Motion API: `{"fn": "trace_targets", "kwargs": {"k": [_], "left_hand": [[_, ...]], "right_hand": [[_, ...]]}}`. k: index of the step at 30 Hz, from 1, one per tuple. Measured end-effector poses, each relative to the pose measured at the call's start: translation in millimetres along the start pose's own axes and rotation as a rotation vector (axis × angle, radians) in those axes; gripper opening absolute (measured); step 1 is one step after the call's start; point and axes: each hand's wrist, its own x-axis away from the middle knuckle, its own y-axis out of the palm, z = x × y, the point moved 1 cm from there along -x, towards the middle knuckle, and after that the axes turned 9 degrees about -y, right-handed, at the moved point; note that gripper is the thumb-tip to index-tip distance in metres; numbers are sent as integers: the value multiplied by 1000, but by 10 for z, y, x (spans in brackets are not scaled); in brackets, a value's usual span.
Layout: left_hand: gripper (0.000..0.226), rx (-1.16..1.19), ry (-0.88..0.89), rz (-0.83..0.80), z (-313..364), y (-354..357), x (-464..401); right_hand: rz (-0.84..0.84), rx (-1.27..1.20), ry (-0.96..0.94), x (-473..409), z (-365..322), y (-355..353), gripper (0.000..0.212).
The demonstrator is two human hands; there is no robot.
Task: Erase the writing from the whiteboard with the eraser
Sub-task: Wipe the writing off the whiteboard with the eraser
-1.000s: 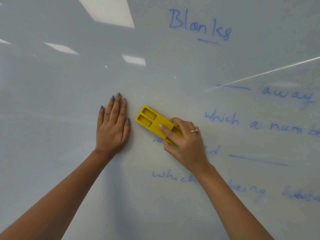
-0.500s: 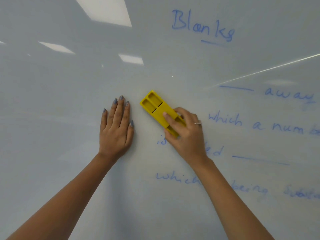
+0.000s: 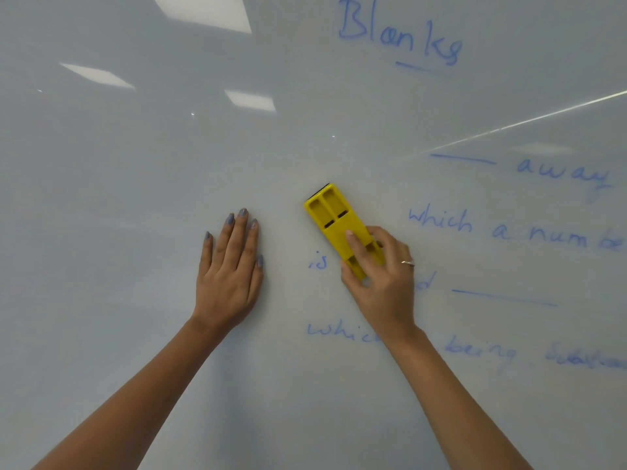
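A yellow eraser [image 3: 334, 220] lies flat against the whiteboard [image 3: 135, 164], its long axis running up and to the left. My right hand [image 3: 380, 276] grips its lower end, thumb on one side and fingers on the other. My left hand [image 3: 230, 269] rests flat on the board with straight fingers, a little to the left of the eraser. Blue writing [image 3: 400, 32] reads "Blanks" at the top. More blue words and lines [image 3: 509, 228] fill the right side. A small "is" [image 3: 319, 262] sits just left of my right hand.
The left half of the whiteboard shows only ceiling-light reflections [image 3: 98, 76]. A bright reflected streak [image 3: 509, 125] crosses the upper right. Part of the lower words is hidden behind my right wrist and forearm [image 3: 451, 388].
My right hand has slid the eraser up and slightly right, and turned it steeper. The smudged writing left of the hand now shows as a clear "is". My left hand has stayed flat.
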Motion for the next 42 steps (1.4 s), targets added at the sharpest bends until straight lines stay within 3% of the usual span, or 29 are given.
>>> {"fn": "trace_targets", "kwargs": {"k": [4, 7, 9, 12, 15, 23, 25, 28, 32, 38, 42], "left_hand": [[51, -11, 19, 6, -49, 32, 118], [52, -23, 40, 6, -85, 55, 128], [52, -34, 39, 15, -87, 68, 133], [52, -35, 39, 18, -96, 86, 144], [52, -34, 38, 16, -99, 86, 149], [52, -10, 40, 23, -106, 85, 150], [52, -15, 42, 25, -105, 95, 152], [52, -20, 41, 35, -104, 103, 154], [52, -14, 40, 37, -109, 104, 157], [52, -12, 49, 36, -119, 99, 155], [51, -21, 48, 39, -110, 88, 155]], "right_hand": [[-187, -33, -215, 400, -240, 39, 39], [-218, -16, -283, 541, -178, -26, 43], [-149, 9, -232, 466, -23, -83, 46], [20, 47, -3, 235, 176, -125, 41], [57, 28, 72, 121, 141, -54, 41], [-228, -58, -345, 566, -76, -29, 42], [-164, -16, -309, 504, 141, -123, 45], [-1, 35, -104, 271, 463, -225, 47], [66, 5, 4, 102, 374, -141, 45], [-187, -91, -245, 637, -163, 21, 48], [-251, -70, -329, 978, -16, -152, 47]]}}
